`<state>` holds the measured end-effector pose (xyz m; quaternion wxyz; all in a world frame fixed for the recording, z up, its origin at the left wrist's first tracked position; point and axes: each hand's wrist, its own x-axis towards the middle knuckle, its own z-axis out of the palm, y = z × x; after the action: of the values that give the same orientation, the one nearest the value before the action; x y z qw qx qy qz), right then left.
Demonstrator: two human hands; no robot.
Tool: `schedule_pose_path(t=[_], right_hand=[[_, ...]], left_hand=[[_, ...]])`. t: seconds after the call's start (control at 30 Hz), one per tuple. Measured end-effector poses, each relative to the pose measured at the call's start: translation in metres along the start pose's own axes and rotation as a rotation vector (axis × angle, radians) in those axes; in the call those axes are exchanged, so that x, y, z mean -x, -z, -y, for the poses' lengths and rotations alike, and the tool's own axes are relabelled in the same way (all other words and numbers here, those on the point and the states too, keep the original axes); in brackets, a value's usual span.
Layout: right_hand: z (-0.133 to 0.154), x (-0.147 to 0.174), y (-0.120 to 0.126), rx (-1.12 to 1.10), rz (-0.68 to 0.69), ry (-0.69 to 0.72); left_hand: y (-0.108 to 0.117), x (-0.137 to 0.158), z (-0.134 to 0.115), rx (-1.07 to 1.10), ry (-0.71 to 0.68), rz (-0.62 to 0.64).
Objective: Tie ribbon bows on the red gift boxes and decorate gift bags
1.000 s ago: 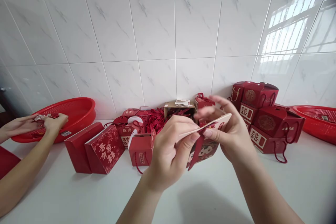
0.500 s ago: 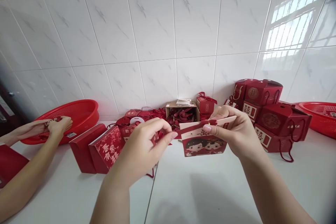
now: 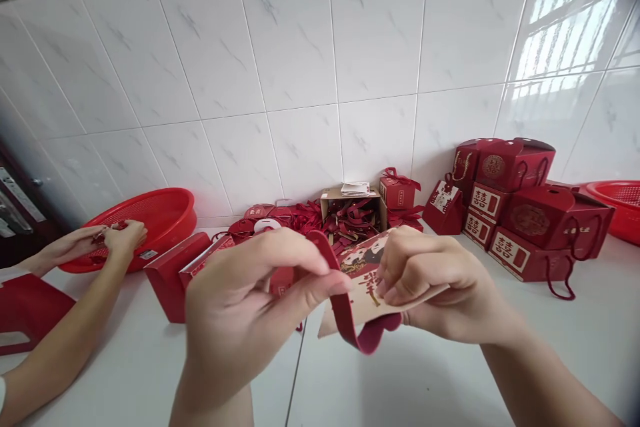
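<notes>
Between thumb and fingers, my left hand (image 3: 265,300) pinches a dark red strap (image 3: 345,320) that curves down below the card. My right hand (image 3: 435,280) grips a folded gift box (image 3: 365,290), cream and red with cartoon figures and gold-red characters, which lies tilted with its cream edge toward me. The strap's heart-shaped end hangs beneath the box, near the right fingers. Behind both hands stands an open cardboard carton (image 3: 377,203) full of similar dark red straps, partly covered by the box.
Red gift boxes (image 3: 530,220) are stacked at right, before a red basket (image 3: 620,207). At left, another person's hands (image 3: 120,237) work over a red plastic basket (image 3: 175,220). Red bags (image 3: 170,280) stand beside it. A tiled wall (image 3: 300,80) rises behind.
The gift box has been turned over and tilted, its figures now upside down. Both hands have come lower and closer; the left now holds the strap out in a curve.
</notes>
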<state>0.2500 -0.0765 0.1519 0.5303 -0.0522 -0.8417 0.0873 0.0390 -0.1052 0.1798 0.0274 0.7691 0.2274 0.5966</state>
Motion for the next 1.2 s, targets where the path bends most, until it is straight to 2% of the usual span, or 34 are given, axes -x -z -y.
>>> schedule_pose_path(t=[0.17, 0.27, 0.4, 0.6, 0.9, 1.03, 1.2], right_hand=[[0.007, 0.0, 0.006, 0.077, -0.005, 0.073], [0.009, 0.002, 0.01, 0.131, 0.0, 0.08], [0.01, 0.003, 0.015, 0.206, 0.001, 0.072], [0.01, 0.002, 0.019, 0.258, -0.057, 0.06], [0.01, 0.001, 0.018, 0.256, -0.107, 0.037], [0.01, 0.001, 0.018, 0.272, -0.142, 0.021], [0.01, 0.002, 0.015, 0.307, -0.226, 0.004]], left_hand=[[-0.007, -0.005, 0.008, 0.137, 0.152, 0.29], [-0.012, -0.007, 0.009, 0.202, 0.137, 0.383], [-0.019, -0.006, 0.008, 0.129, 0.133, 0.299], [-0.033, -0.001, 0.0, 0.366, 0.283, 0.229], [-0.037, -0.001, -0.004, 0.369, 0.295, 0.164], [-0.038, 0.0, -0.003, 0.323, 0.228, 0.166], [-0.035, -0.001, 0.004, 0.336, -0.027, 0.205]])
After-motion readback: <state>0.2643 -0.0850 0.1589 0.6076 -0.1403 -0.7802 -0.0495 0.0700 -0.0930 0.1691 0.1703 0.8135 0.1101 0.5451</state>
